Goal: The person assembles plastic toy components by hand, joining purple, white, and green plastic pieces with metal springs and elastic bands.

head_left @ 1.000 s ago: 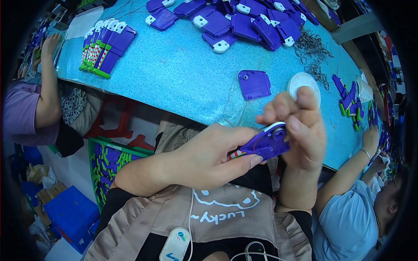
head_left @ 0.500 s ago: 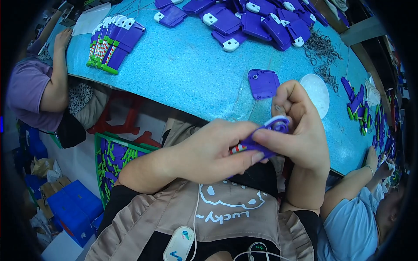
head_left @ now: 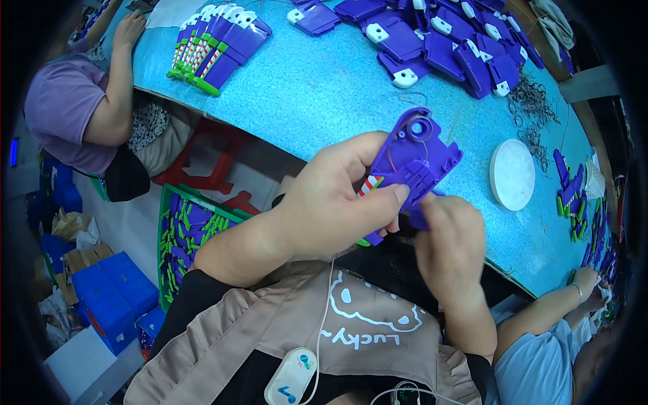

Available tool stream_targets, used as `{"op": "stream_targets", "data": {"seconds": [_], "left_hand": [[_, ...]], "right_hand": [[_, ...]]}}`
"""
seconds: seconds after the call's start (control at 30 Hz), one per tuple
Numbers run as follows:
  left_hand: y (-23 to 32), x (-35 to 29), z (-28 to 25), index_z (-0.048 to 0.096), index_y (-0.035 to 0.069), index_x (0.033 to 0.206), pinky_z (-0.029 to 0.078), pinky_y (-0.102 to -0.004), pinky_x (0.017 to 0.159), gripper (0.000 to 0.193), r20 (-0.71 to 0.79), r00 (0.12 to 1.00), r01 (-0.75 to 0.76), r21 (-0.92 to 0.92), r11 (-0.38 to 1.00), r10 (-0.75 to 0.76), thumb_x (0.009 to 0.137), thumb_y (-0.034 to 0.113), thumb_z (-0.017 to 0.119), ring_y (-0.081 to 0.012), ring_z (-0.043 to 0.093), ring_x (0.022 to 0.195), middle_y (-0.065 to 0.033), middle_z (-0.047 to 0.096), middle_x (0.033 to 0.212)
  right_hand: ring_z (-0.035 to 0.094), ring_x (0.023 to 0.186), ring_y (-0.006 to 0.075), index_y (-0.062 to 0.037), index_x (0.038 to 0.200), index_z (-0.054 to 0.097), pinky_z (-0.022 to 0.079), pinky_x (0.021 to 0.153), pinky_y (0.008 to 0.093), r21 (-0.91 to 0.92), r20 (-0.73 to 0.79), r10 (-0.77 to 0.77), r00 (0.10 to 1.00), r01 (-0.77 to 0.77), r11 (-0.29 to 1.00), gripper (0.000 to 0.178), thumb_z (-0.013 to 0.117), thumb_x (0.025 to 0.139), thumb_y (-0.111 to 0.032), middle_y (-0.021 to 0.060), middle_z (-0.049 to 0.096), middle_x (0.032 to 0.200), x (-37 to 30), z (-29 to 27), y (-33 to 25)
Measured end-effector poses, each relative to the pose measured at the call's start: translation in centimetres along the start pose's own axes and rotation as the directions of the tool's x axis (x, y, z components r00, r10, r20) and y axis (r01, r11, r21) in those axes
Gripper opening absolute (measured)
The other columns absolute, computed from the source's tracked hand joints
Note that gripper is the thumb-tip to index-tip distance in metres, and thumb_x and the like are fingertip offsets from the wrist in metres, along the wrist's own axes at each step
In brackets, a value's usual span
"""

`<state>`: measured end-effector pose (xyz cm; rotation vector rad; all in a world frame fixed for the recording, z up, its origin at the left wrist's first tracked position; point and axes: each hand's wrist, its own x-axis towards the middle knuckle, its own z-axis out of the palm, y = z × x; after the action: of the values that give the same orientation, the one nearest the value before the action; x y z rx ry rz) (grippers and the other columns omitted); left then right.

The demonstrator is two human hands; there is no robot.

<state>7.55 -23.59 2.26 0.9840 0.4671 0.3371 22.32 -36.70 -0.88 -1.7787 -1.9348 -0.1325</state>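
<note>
My left hand grips a purple plastic housing, its hollow inner side up, with the thumb on its lower part. A round post and a thin curved wire show inside it. A red-and-white striped piece with green trim shows beside my left fingers. My right hand is closed at the housing's lower right edge, fingertips against the purple plastic. What it pinches is hidden.
Purple pieces with white ends are heaped at the back. Striped, green-tipped pieces lie back left. A white dish and metal rings are at right. A green crate stands left; people sit on both sides.
The housing has been raised and turned so its inside shows. My right hand has dropped from its top to its lower edge. The view has shifted. The loose purple plate no longer shows separately.
</note>
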Motion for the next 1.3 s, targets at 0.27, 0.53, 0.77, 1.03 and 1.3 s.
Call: {"op": "stream_targets", "data": {"seconds": [0.27,0.53,0.77,1.03,1.3], "left_hand": [[-1.9,0.1,0.4,0.041,-0.006,0.113,0.043,-0.0326,0.061,0.036,0.213,0.92,-0.39,0.538,0.747,0.328,0.077,-0.002,0.043,-0.0236,0.053,0.069,-0.0149,0.054,0.084],[-2.1,0.3,0.3,0.036,-0.008,0.115,0.043,-0.04,0.065,0.041,0.217,0.931,-0.364,0.638,0.679,0.295,0.076,-0.002,0.044,-0.0367,0.054,0.073,-0.0218,0.051,0.085],[-1.9,-0.1,0.8,0.036,-0.007,0.122,0.044,-0.0241,0.065,0.043,0.247,0.949,-0.288,0.433,0.854,0.195,0.081,0.002,0.043,-0.0095,0.054,0.074,-0.0084,0.057,0.09],[-1.8,0.0,1.2,0.046,-0.005,0.112,0.043,-0.0292,0.06,0.032,0.243,0.939,-0.342,0.557,0.757,0.245,0.085,0.009,0.054,-0.0179,0.055,0.069,-0.013,0.057,0.081],[-2.3,1.4,1.1,0.058,-0.006,0.098,0.043,-0.0249,0.055,0.028,0.251,0.743,-0.638,0.546,0.543,0.621,0.087,0.02,0.056,-0.0147,0.055,0.06,-0.0089,0.061,0.073]], "right_hand": [[0.045,0.053,0.0236,0.0005,0.112,0.055,0.035,0.05,0.0348,0.373,0.067,0.071,0.995,-0.091,0.924,0.059,0.052,0.053,-0.004,0.0072,0.045,0.064,2.7,-3.1,-1.1],[0.05,0.056,0.0224,0.0008,0.109,0.057,0.04,0.054,0.0329,0.213,0.126,0.139,0.982,-0.164,0.963,0.049,0.054,0.06,0.003,0.0088,0.05,0.068,3.1,-3.7,-1.7],[0.051,0.077,0.0171,-0.0003,0.094,0.056,0.041,0.073,0.025,0.708,-0.141,0.574,0.807,-0.323,0.628,0.026,0.068,0.071,-0.002,0.0107,0.053,0.09,1.8,-2.7,-0.5],[0.046,0.091,0.0197,-0.0027,0.092,0.053,0.036,0.081,0.0287,0.698,-0.271,0.479,0.835,-0.172,0.695,0.024,0.068,0.075,-0.01,0.0124,0.046,0.097,1.7,-0.1,0.0],[0.05,0.061,0.0198,-0.0004,0.08,0.054,0.039,0.056,0.0285,0.746,-0.18,0.339,0.923,-0.097,0.659,0.023,0.067,0.078,-0.019,0.0078,0.052,0.069,1.0,-1.0,0.4]]}}
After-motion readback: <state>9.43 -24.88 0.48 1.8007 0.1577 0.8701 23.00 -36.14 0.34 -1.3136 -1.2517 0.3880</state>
